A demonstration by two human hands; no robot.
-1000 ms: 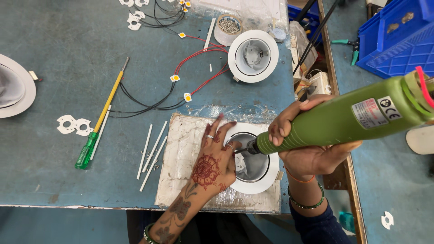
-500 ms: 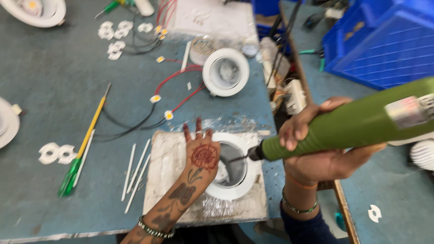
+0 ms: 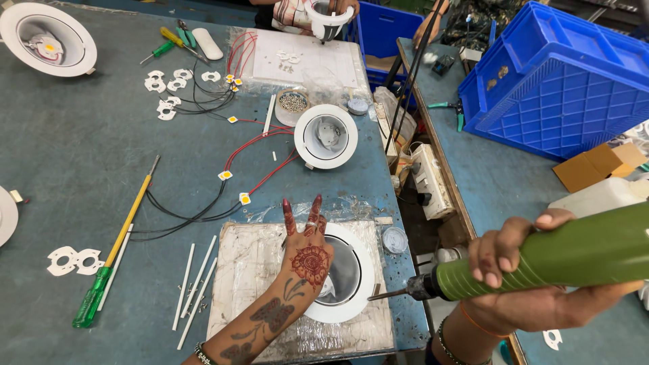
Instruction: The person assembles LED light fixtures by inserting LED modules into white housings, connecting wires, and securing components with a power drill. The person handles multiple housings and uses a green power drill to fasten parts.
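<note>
My left hand (image 3: 305, 253) rests on a white round lamp housing (image 3: 356, 284) that lies on a plastic-wrapped white board (image 3: 243, 270). Its fingers are spread across the housing's left rim and it grips nothing. My right hand (image 3: 524, 284) is closed around a green electric screwdriver (image 3: 581, 257). The tool's metal bit (image 3: 389, 293) points left and hangs just off the housing's right edge, apart from it.
A second white housing (image 3: 326, 136) sits further back, with red and black wires (image 3: 230, 172) and small yellow chips. A yellow-green screwdriver (image 3: 115, 250), white sticks (image 3: 196, 277) and white clips (image 3: 71, 260) lie left. Blue crates (image 3: 561, 81) stand right. Another person's hands (image 3: 318, 10) work opposite.
My right hand has drawn the green tool back to the right, out of the housing. The view has lifted and shows more of the far table. My left hand stays on the housing.
</note>
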